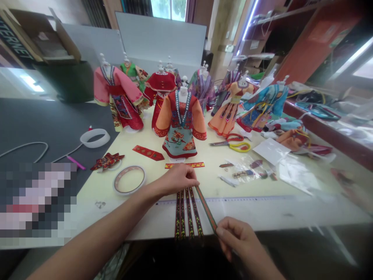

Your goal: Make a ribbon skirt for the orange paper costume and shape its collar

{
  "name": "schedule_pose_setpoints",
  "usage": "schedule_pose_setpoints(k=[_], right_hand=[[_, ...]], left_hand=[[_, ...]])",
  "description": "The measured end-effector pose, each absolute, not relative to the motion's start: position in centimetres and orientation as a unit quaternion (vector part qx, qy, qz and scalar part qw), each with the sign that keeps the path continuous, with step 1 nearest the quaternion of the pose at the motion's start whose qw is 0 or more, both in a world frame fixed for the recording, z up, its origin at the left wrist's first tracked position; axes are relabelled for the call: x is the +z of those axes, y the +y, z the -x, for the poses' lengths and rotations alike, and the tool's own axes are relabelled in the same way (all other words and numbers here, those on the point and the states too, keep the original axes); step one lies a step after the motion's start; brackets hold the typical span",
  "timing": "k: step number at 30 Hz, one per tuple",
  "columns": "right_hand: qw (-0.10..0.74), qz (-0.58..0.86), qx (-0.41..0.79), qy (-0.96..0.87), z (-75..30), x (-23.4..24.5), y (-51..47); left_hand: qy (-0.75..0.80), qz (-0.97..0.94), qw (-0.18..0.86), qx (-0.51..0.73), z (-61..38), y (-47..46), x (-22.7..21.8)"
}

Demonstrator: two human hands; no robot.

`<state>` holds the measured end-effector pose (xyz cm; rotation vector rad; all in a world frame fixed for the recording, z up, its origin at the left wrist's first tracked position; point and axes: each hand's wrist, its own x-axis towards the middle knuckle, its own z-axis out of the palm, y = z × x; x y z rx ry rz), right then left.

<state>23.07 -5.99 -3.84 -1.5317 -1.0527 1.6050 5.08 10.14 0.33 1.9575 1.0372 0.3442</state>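
Right hand point(237, 237): closest to the camera, at 5 o'clock. Its fingers are curled in a pinch on the near end of a green-and-red woven ribbon point(206, 208), apparently to keep that strip drawn straight.

Left hand point(177, 179): at 12 o'clock, palm down and relaxed rather than clenched. It rests on the far ends of the ribbon and of four dark embroidered strips point(186, 214), seemingly pinning them against the tabletop point(262, 217).

Strips: they lie side by side between the hands, running toward the table's near edge. Their neat parallel spacing looks deliberate, as if set for comparing lengths.

Ruler: a long ruler point(221, 199) runs crosswise beneath the strips, probably placed there to read them against.

Nearby: a roll of tape point(129, 179) sits at 11 o'clock, and a red patterned band point(148, 153) lies just beyond it. Yellow-handled scissors point(230, 144) rest at 1 o'clock, within easy reach.

Beyond: miniature embroidered costumes on white display stands point(180, 124) stand in a cluster at 12 o'clock, their fronts facing the worker.
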Motion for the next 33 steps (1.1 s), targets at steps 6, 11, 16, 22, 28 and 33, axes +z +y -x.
schedule_pose_setpoints(k=[6, 11, 16, 22, 28, 33], right_hand=[[0.312, 0.599, 0.595, -0.435, -22.8, -4.7, -6.8], [0.296, 0.621, 0.567, -0.453, -22.2, -5.1, -7.1], [0.287, 0.625, 0.567, -0.454, -21.9, -5.3, -7.2], [0.295, 0.621, 0.574, -0.445, -21.7, -5.5, -7.2], [0.299, 0.614, 0.595, -0.423, -21.8, -5.6, -7.1], [0.306, 0.61, 0.61, -0.403, -21.5, -5.8, -7.0]], left_hand=[[0.399, -0.828, 0.374, 0.127, -5.5, 10.1, -0.6], [0.387, -0.85, 0.333, 0.129, -5.7, 9.9, -1.2], [0.375, -0.863, 0.314, 0.127, -5.7, 9.9, -1.5], [0.364, -0.88, 0.283, 0.117, -5.9, 10.1, -1.4], [0.345, -0.903, 0.236, 0.102, -6.4, 10.0, -1.2], [0.338, -0.914, 0.209, 0.084, -6.6, 9.6, -1.3]])
